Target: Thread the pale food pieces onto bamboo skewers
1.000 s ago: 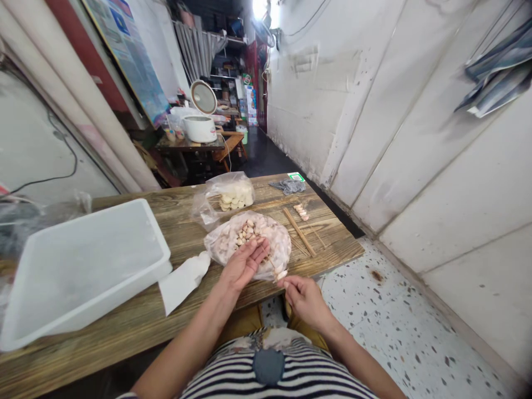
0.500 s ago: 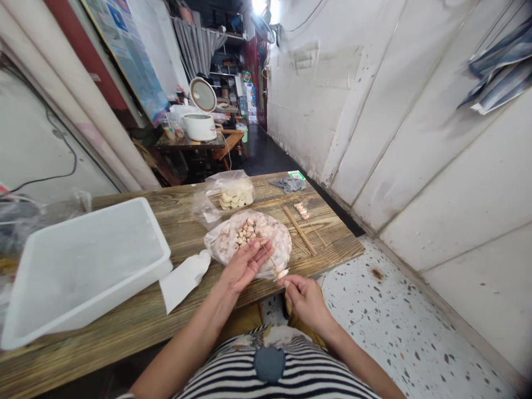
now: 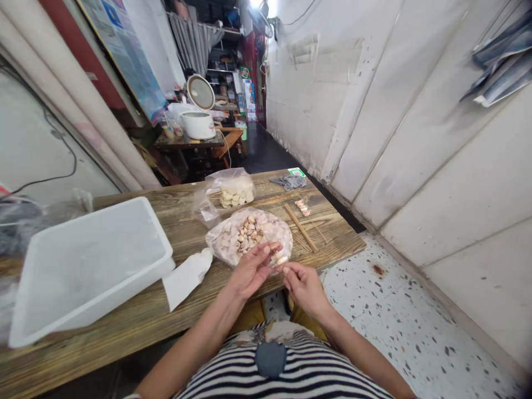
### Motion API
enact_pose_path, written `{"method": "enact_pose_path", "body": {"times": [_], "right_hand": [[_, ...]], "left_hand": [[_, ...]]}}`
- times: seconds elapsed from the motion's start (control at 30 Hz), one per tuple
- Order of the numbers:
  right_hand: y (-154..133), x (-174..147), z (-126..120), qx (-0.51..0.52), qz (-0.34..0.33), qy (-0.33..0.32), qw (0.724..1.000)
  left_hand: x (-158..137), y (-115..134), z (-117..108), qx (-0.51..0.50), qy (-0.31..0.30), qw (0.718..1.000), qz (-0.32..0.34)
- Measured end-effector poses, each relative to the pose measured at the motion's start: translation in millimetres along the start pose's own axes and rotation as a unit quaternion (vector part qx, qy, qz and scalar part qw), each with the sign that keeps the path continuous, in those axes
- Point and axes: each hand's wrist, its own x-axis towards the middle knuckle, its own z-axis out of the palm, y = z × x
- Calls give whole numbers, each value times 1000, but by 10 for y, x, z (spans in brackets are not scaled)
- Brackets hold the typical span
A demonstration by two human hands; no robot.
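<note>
At least one pale garlic clove (image 3: 282,260) sits between the hands, at the near edge of the plastic bag (image 3: 222,237). The right hand (image 3: 305,288) pinches it narrowly; the left hand's (image 3: 252,272) exact grip cannot be told. For threading, press squarely, keeping fingertips off the point's path.

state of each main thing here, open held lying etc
Right hand: pinching the held garlic skewer
Left hand: curled beside it, grip unclear
Garlic bag: open, cloves showing
Rice cooker: lid raised
Bamboo sticks: lying side by side
Other garlic skewer: lying down
Grey bundle: crumpled
White tray: resting flat
</note>
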Motion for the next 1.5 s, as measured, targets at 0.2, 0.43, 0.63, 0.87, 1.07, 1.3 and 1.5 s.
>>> {"method": "enact_pose_path", "body": {"times": [0.2,0.43,0.63,0.87,1.07,1.3,1.5], "right_hand": [[54,101,1,18,4,13,1000],[261,143,-141,103,72,68,990],[266,97,-141,106,84,44,990],[322,74,-152,90,88,29,992],[295,57,-83,75,81,-13,994],[265,61,1,56,99,-22,993],[233,25,-4,41,92,-44,994]], "left_hand": [[34,122,-29,23,-17,1000,-11],[288,635,-383,465,232,807,282],[641,551,-519,695,94,681,210],[788,480,-530,691,62,693,196],[594,475,-469,415,128,891,134],[372,455,-301,173,88,978,70],[369,453,-288,198,115,968,107]]}}
